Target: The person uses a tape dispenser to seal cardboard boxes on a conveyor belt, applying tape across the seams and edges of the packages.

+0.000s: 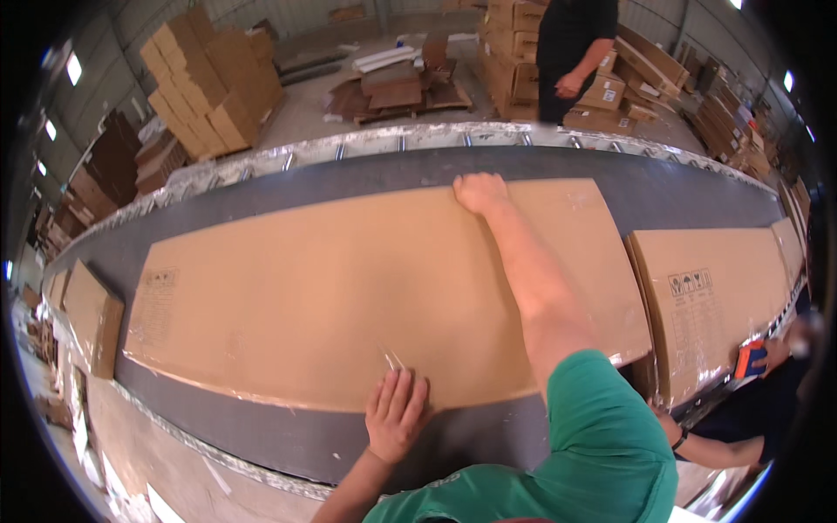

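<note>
Long carton point(349, 305) lay mid-dial on conveyor belt point(288, 429) | left hand point(396, 422) touched its 6 o'clock edge, fingers point(400, 392) slightly spread | right hand point(479, 191) bent over 1 o'clock edge, finger grip couldn't be told

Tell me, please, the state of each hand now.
Left hand: open, on near edge of long carton.
Right hand: curled at its far edge; grip cannot be told.

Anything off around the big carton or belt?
A shiny sliver, perhaps loose tape, shows on the big carton just beyond the left hand; odd against otherwise plain cardboard. A pale speck, maybe litter, marks the dark belt. No obvious damage.
</note>
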A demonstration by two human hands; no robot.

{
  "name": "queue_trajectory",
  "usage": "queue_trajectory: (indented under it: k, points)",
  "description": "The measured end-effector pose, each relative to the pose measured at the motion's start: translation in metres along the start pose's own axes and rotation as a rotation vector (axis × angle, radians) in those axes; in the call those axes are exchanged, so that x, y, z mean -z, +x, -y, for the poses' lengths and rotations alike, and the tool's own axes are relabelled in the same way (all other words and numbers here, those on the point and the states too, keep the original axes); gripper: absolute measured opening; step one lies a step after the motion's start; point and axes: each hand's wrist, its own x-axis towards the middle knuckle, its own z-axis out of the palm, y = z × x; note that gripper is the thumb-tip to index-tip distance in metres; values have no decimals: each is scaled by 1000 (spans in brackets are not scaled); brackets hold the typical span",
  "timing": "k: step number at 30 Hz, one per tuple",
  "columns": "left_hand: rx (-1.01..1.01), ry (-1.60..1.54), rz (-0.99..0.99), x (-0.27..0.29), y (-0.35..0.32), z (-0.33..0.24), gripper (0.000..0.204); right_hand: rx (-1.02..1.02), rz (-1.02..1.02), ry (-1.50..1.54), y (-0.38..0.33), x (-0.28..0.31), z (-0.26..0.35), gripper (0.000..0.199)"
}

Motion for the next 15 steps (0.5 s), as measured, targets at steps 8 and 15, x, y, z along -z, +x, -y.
queue_trajectory:
  k: [8,15]
  points:
    - [-245,-141,102,64,-83,5,40,-239,-26,-6,-180,8,4,49]
    - [-689,-164,237,54,-26,-13,36,29,349,-195,-147,33,-61,38]
